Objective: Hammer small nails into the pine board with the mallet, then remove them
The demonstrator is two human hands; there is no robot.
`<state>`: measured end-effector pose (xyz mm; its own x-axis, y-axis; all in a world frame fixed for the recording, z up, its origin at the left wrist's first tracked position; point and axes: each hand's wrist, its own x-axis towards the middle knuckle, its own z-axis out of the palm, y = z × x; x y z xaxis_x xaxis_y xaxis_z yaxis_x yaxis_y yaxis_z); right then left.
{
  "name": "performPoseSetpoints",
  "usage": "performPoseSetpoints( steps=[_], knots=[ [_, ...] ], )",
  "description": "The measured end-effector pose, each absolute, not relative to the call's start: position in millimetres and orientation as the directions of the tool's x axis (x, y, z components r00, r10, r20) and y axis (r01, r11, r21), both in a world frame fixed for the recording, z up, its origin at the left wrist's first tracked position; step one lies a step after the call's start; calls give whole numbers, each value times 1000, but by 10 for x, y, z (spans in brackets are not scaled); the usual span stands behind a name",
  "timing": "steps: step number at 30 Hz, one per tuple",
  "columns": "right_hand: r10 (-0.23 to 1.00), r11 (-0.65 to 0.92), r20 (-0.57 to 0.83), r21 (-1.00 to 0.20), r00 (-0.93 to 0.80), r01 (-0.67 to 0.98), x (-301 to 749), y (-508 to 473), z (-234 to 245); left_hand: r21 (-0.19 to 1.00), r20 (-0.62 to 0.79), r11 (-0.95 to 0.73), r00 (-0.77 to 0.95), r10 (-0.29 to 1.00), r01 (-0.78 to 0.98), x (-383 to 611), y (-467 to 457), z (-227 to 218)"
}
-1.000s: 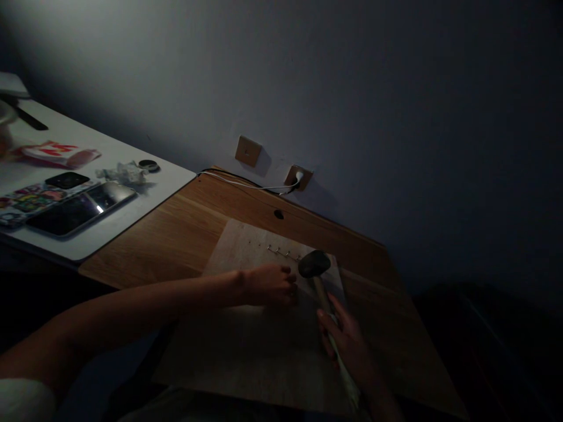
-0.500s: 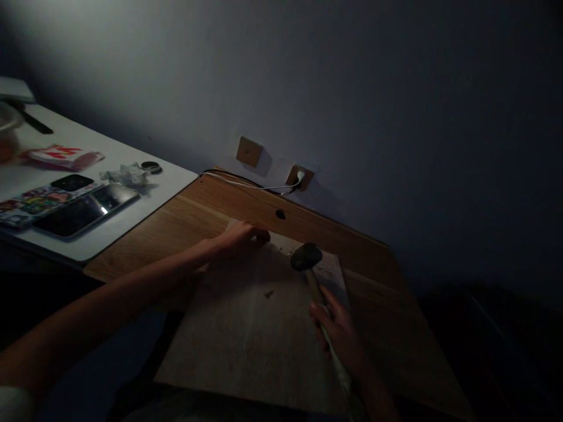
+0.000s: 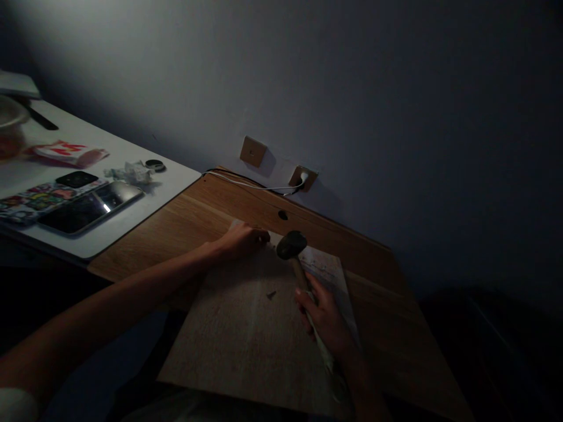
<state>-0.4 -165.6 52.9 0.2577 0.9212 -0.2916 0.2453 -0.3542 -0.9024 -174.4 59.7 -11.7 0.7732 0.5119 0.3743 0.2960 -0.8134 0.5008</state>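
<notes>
A pale wooden board (image 3: 246, 334) lies on a brown wooden table (image 3: 189, 228) in dim light. My right hand (image 3: 325, 319) is closed round the handle of a mallet with a dark head (image 3: 291, 244), which hangs just above the board's far edge. My left hand (image 3: 244, 239) rests at the board's far left corner, fingers curled together close to the mallet head; whether they pinch anything is too dark to see. A small dark piece (image 3: 271, 294) lies on the board between my hands.
A white table (image 3: 132, 217) to the left carries two phones (image 3: 88, 208), a red-and-white packet (image 3: 70, 153), crumpled wrap and a small dark ring. On the wall are a switch plate (image 3: 253, 151) and a socket (image 3: 301, 177) with a white cable. To the right it is dark.
My left hand went from the board's middle up to its far left corner. The mallet shifted left and farther along the board. A small dark piece now shows on the board.
</notes>
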Motion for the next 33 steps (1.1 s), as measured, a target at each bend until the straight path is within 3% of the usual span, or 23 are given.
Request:
performPoseSetpoints(
  steps=[5, 10, 23, 33],
  knots=[
    [922, -361, -304, -897, 238, 254, -27, -1621, 526, 541, 361, -802, 791, 493, 253, -1761, 583, -92],
    [937, -329, -274, -903, 217, 277, -42, -1539, 501, 498, 388, -827, 786, 481, 261, -1732, 576, -73],
    [950, -294, -247, -913, 193, 281, -128, -1307, 363, 619, 332, -726, 737, 588, 300, -1701, 646, -225],
    [944, -312, -257, -903, 209, 296, -152, -1332, 358, 620, 350, -727, 726, 592, 295, -1689, 640, -237]
  ],
)
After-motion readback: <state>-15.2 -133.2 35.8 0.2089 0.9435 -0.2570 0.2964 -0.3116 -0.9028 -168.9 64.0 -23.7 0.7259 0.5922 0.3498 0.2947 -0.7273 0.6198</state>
